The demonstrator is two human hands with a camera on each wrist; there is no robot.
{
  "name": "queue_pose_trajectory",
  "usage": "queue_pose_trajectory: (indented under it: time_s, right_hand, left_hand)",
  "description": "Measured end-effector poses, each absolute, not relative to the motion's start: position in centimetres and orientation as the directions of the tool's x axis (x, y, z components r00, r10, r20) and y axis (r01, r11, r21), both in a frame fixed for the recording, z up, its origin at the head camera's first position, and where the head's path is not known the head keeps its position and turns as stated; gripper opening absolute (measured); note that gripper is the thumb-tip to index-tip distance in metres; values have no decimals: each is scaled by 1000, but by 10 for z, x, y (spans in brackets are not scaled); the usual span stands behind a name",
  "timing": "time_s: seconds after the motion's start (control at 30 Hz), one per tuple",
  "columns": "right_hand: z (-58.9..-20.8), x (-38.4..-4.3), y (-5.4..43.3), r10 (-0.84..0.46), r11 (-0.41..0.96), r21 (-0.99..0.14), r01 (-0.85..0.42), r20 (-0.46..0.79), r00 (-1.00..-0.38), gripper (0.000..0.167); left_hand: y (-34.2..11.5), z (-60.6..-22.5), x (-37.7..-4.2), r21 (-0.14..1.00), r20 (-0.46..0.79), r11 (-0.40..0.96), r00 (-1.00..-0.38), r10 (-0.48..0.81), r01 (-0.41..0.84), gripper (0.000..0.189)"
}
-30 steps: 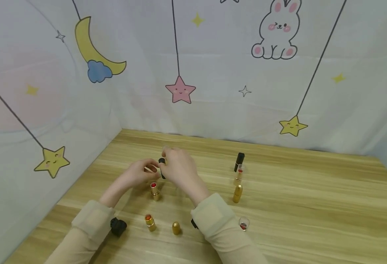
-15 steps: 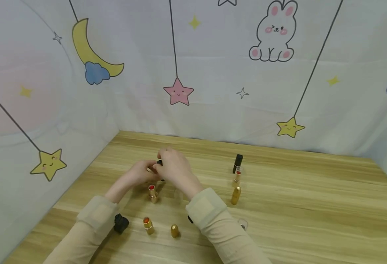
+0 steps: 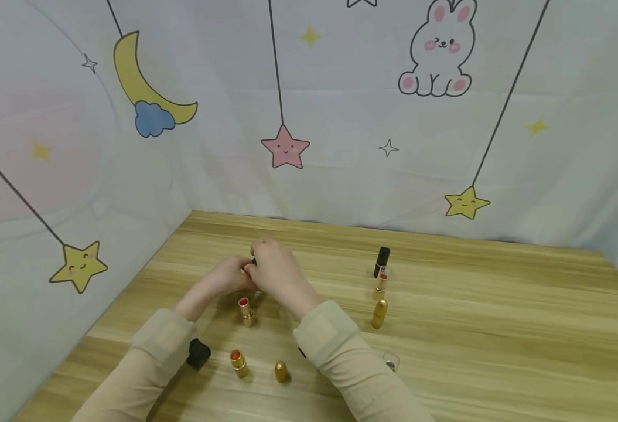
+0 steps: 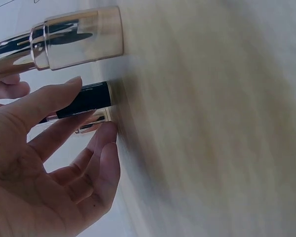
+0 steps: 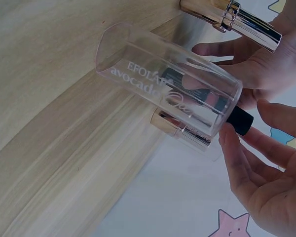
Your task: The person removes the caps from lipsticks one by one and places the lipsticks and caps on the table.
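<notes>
My left hand (image 3: 229, 275) pinches a black lipstick tube (image 4: 86, 99) between thumb and finger, its base down at the wooden table. My right hand (image 3: 277, 266) has thumb and fingers at the tube's upper black end (image 5: 240, 121). In the head view the two hands hide most of this tube. A pinkish band shows partway along it in the right wrist view, through a clear cap (image 5: 163, 79) printed with letters. Close to my left hand stands an uncapped gold lipstick (image 3: 246, 312) with a red tip.
Nearer me are another gold lipstick (image 3: 239, 364), a gold cap (image 3: 281, 371) and a black object (image 3: 198, 354). To the right stand a black lipstick (image 3: 382, 262), a red-tipped lipstick (image 3: 381, 287) and a gold tube (image 3: 379, 313). A clear cap (image 3: 391, 361) lies near the right sleeve.
My hands have drawn closer together around the black lipstick tube, and less of it shows in the head view. The head view has shifted slightly.
</notes>
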State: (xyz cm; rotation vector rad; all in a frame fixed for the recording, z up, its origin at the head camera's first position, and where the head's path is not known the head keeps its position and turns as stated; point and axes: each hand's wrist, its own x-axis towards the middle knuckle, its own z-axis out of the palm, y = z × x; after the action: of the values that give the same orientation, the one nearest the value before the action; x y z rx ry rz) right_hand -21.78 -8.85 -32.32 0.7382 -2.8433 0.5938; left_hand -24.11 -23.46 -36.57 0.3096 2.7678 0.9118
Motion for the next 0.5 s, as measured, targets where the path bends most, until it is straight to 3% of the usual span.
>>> queue_pose_trajectory:
  time_s: [0.5]
  right_hand:
    - [-333, -224, -90, -459, 794, -309, -524, 259, -850, 12]
  left_hand:
    - [-231, -367, -239, 582, -102, 802, -965, 241, 139, 15]
